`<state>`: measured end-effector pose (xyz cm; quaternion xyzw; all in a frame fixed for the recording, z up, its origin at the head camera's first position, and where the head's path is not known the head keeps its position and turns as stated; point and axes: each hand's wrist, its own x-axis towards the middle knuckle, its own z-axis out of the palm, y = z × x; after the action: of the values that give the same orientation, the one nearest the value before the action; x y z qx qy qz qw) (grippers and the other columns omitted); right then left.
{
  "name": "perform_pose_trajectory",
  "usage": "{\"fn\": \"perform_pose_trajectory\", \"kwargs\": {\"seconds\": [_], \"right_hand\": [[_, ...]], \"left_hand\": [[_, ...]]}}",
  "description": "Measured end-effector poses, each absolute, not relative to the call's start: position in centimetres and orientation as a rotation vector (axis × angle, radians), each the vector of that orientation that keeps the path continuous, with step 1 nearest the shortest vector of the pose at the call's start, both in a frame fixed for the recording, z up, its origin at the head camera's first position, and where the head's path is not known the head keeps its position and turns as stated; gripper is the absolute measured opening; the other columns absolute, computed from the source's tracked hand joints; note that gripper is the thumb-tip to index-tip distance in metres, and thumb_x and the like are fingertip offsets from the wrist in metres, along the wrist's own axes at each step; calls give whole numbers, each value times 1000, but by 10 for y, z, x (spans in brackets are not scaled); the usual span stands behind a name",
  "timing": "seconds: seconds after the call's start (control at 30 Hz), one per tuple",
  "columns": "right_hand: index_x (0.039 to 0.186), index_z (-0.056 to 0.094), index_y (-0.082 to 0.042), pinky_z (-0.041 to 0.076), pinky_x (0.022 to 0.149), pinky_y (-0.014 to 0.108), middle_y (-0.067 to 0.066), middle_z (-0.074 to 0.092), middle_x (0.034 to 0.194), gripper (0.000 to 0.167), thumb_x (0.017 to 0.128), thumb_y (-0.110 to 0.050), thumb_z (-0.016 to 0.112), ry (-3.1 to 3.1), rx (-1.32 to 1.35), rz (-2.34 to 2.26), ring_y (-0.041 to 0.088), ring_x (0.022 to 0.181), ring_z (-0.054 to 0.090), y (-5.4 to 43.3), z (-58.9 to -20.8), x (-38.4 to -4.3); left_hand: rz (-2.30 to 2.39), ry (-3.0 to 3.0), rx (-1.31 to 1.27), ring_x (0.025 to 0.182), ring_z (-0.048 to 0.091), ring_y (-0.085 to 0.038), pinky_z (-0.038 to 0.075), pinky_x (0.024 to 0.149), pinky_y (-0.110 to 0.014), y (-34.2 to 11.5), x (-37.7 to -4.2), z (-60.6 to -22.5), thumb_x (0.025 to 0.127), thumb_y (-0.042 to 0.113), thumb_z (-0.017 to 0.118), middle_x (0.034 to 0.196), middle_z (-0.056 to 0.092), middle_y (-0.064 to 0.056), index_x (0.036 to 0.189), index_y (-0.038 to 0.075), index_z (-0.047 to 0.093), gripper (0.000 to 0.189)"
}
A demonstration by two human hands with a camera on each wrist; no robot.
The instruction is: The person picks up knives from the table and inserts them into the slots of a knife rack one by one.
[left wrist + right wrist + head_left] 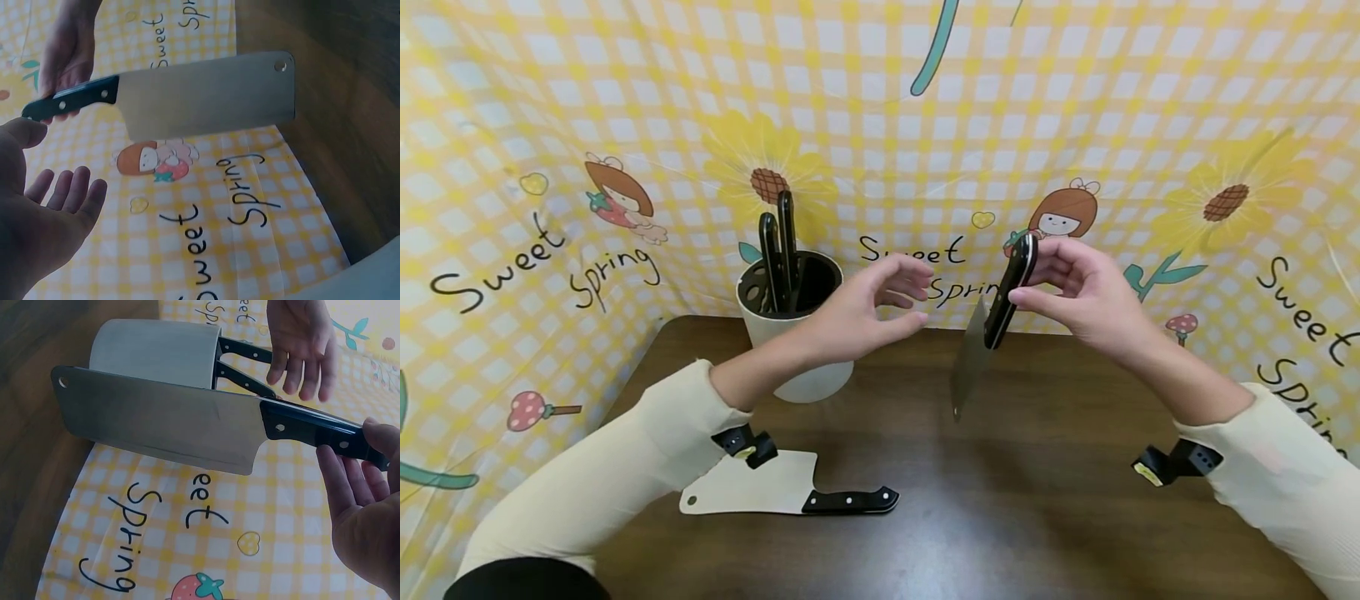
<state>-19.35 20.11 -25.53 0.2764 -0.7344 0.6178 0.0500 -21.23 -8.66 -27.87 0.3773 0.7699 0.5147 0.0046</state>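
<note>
A cleaver (169,422) with a broad steel blade and black riveted handle hangs blade-down over the table. My right hand (1093,296) pinches its handle between thumb and fingers. To the left of it, my left hand (880,308) is held up with fingers loosely bent and nothing in them. Behind the left forearm stands a white knife holder (812,379) with a black top, two black knife handles (778,258) sticking up from it. A second cleaver (850,500) lies flat in front, its pale blade (782,483) partly covered by the left sleeve.
The brown wooden table (1037,517) meets a yellow checked cloth (865,167) at its back and left. Small black wrist cameras (1180,462) are strapped over both cream sleeves.
</note>
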Motion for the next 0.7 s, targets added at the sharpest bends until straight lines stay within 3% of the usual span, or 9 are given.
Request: {"fn": "perform_pose_trajectory", "kwargs": {"seconds": [0.13, 0.47, 0.7], "right_hand": [[109, 66, -4, 59, 82, 23, 4, 70, 99, 30, 87, 14, 72, -2229, 836, 1894, 15, 92, 70, 193, -256, -194], [108, 65, -5, 59, 80, 24, 4, 67, 100, 30, 86, 14, 73, -2211, 858, 1878, 16, 91, 68, 181, -258, -193], [107, 66, -4, 56, 79, 21, 5, 68, 99, 28, 86, 12, 74, -2228, 872, 1861, 17, 90, 67, 176, -257, -193]], "left_hand": [[1630, 2364, 1211, 114, 61, -19, 52, 101, -31, -75, -212, -280, 94, 4, 71, 126, 62, -10, 133, 1, 55, 42], [1650, 2300, 1232, 116, 61, -25, 52, 100, -29, -60, -207, -279, 94, 4, 72, 131, 58, -14, 136, -1, 52, 47], [1690, 2281, 1223, 112, 61, -24, 53, 99, -30, -54, -206, -281, 93, 2, 72, 124, 58, -16, 138, -3, 49, 51]]}}
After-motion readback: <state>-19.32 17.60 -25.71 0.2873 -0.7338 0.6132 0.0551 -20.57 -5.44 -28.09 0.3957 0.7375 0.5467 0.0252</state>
